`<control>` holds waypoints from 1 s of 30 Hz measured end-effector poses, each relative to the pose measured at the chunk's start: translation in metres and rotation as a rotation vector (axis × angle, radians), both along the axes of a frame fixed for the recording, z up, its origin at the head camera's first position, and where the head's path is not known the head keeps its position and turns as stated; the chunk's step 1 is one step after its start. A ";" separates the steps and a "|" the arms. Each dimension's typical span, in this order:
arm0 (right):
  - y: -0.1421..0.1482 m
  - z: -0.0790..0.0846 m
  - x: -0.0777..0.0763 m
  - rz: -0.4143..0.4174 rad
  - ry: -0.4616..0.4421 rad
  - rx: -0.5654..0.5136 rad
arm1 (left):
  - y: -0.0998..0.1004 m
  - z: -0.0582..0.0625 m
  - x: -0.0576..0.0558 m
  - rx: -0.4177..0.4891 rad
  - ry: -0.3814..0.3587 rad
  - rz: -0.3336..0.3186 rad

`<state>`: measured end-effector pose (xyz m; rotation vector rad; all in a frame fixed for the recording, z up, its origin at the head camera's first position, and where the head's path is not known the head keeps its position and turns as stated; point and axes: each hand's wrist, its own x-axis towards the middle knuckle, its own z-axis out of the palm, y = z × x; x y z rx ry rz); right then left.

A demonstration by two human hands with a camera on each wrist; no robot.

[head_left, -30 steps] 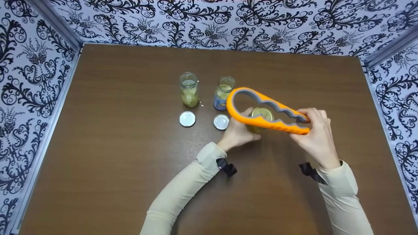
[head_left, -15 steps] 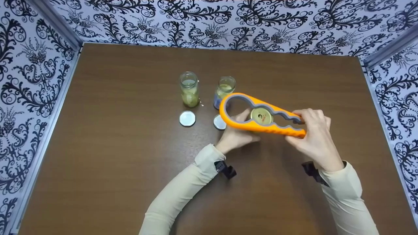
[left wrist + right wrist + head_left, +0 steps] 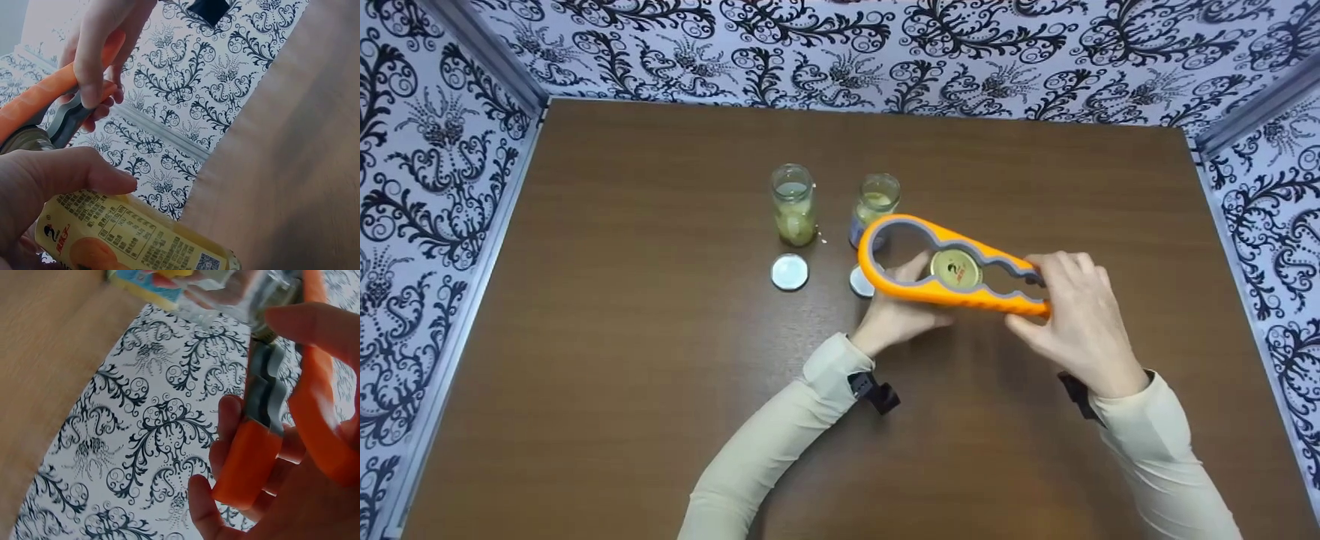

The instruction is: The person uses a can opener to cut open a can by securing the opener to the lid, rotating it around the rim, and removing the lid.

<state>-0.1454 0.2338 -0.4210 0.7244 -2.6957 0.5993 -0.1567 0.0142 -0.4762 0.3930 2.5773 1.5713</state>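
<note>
In the head view my left hand (image 3: pixel 896 315) grips a glass jar with a gold lid (image 3: pixel 956 268). Its yellow label (image 3: pixel 118 233) shows below my thumb in the left wrist view. My right hand (image 3: pixel 1076 319) holds the handle ends of an orange jar opener (image 3: pixel 952 294) with a grey wavy inner lining. The opener lies over the jar's top, and the lid shows between its two arms. In the right wrist view my fingers curl round the orange handles (image 3: pixel 250 464), which stand apart.
Two lidless glass jars, a taller one (image 3: pixel 793 210) and a shorter one (image 3: pixel 879 195), stand behind on the brown table (image 3: pixel 660 375). Two white lids (image 3: pixel 790 272) lie in front of them, one partly covered by the opener. Patterned panels (image 3: pixel 825 60) border the table's back and sides.
The jar opener has come down and left, so the gold lid now sits between its arms. My right hand has moved slightly left with it. The left hand still grips the jar.
</note>
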 end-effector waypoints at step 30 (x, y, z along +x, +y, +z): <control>0.005 -0.016 -0.017 0.083 0.326 0.188 | -0.008 0.000 -0.002 -0.099 0.047 -0.149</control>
